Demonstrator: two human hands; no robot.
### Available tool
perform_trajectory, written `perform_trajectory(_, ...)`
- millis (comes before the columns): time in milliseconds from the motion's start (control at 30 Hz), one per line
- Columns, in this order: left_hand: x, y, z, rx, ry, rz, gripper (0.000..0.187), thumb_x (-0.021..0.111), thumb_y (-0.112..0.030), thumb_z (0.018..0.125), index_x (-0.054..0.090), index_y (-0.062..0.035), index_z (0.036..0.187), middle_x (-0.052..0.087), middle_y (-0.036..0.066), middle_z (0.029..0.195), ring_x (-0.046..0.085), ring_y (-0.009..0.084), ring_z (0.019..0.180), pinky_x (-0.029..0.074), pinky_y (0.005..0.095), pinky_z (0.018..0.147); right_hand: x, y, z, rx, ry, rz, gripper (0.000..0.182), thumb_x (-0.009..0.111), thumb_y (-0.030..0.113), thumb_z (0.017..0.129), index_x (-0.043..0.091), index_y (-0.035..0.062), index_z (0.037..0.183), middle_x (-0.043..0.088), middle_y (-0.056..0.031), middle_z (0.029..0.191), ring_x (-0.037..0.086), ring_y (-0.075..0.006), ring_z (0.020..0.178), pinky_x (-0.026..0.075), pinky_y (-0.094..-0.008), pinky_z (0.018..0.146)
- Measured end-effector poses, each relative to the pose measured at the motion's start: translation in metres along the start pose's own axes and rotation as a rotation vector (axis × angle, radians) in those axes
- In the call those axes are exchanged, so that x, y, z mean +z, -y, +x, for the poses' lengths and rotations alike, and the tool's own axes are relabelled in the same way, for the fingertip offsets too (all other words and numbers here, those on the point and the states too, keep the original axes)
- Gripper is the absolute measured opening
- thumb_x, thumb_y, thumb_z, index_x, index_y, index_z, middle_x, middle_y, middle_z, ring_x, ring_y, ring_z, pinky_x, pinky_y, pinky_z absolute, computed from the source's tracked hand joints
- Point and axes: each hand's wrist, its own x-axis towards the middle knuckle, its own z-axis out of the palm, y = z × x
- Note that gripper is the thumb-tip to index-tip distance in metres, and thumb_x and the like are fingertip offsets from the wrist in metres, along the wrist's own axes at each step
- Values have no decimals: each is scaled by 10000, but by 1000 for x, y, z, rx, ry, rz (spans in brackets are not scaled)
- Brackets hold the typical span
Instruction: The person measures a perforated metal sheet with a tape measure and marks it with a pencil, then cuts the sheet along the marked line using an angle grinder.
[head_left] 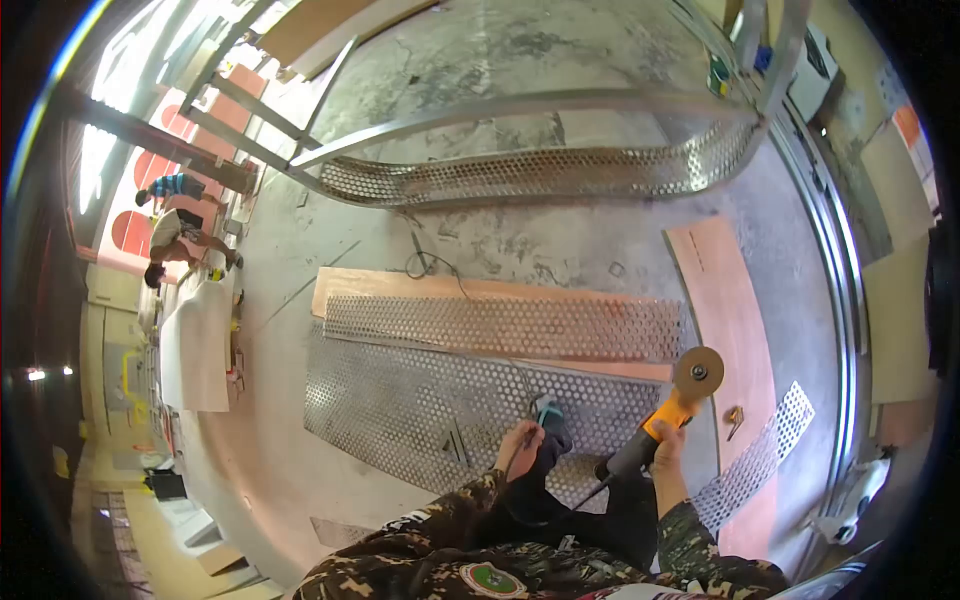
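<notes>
My right hand (669,453) is wrapped round an angle grinder (655,425) with an orange head and a dark body. Its round tan disc (698,372) points up and away from me. My left hand (519,446) is closed on a thin dark cord (528,385), beside my shoe (551,418). Beneath my feet lies a large perforated metal sheet (390,400). A narrower perforated strip (500,326) rests beyond it, on top of a wooden board (400,284).
A curved metal frame (520,185) with perforated mesh stands ahead. To the right lie a plywood panel (720,290), a small brass-coloured tool (734,416) and a perforated offcut (795,420). Thin dark pieces (458,443) lie on the sheet. Two people (178,235) bend over at the left.
</notes>
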Motion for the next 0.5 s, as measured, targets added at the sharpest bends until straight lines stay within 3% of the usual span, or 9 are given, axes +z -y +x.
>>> perform_trajectory(67, -32, 0, -8, -467, 93, -676, 267, 508, -275, 1049, 596, -27, 1007, 572, 55, 892, 528, 171, 808, 440, 355, 756, 22, 19, -17, 59, 101, 9, 250, 673, 91, 740, 601, 16, 968, 660, -76, 818, 652, -216, 739, 527, -337, 708)
perform_trajectory(100, -42, -2, -9, -452, 87, -692, 267, 508, -275, 1049, 596, -27, 1007, 572, 55, 892, 528, 171, 808, 440, 355, 756, 32, 29, -25, 134, 178, 16, 270, 688, 96, 726, 601, 15, 968, 663, -78, 817, 655, -219, 726, 532, -344, 701)
perform_trajectory(167, -65, -14, -8, -171, 134, -211, 96, 525, -111, 1020, 567, -29, 1049, 536, 70, 884, 498, 167, 784, 441, 301, 767, 63, 46, -43, 144, 237, -8, 264, 682, 108, 732, 604, 11, 965, 663, -83, 813, 655, -227, 715, 539, -353, 698)
perform_trajectory(267, -107, -46, 6, -192, 80, -54, 89, 544, -134, 1015, 572, -53, 1037, 543, 66, 943, 494, 173, 869, 430, 317, 816, 110, 48, -54, 229, 338, 4, 246, 665, 126, 743, 612, 4, 950, 664, -95, 804, 654, -244, 700, 549, -372, 687)
perform_trajectory(333, -140, -60, 26, -48, -29, -267, 112, 542, -168, 1019, 572, -64, 1049, 547, 65, 957, 495, 178, 893, 429, 335, 831, 67, -32, 5, 273, 309, 9, 229, 643, 151, 758, 632, -11, 919, 671, -101, 798, 655, -262, 725, 555, -368, 719)
perform_trajectory(367, -152, -69, 46, 92, -124, -473, 136, 541, -202, 1023, 572, -75, 1061, 551, 64, 971, 496, 183, 916, 428, 353, 847, 98, -16, -3, 248, 330, -6, 229, 643, 151, 758, 632, -11, 919, 671, -101, 798, 655, -262, 725, 555, -368, 719)
perform_trajectory(433, -186, -82, 87, -92, -286, -733, 261, 522, -330, 1037, 555, -76, 1085, 551, 76, 1011, 534, 206, 945, 445, 373, 872, 159, 15, -44, 421, 427, 67, 265, 671, 185, 763, 652, -15, 936, 679, -90, 813, 655, -254, 785, 537, -339, 808)
perform_trajectory(467, -206, -90, 103, -130, -327, -762, 310, 518, -372, 1037, 549, -69, 1095, 562, 89, 1054, 552, 213, 981, 449, 369, 893, 93, -72, 51, 337, 344, -27, 304, 692, 231, 792, 667, 7, 995, 675, -117, 821, 655, -268, 818, 531, -360, 884)
perform_trajectory(500, -214, -132, 121, -45, -356, -667, 341, 512, -392, 1036, 550, -58, 1088, 576, 108, 1091, 565, 222, 1017, 450, 373, 916, 101, -31, 37, 343, 353, -52, 304, 692, 231, 792, 667, 7, 995, 675, -117, 821, 655, -268, 818, 531, -360, 884)
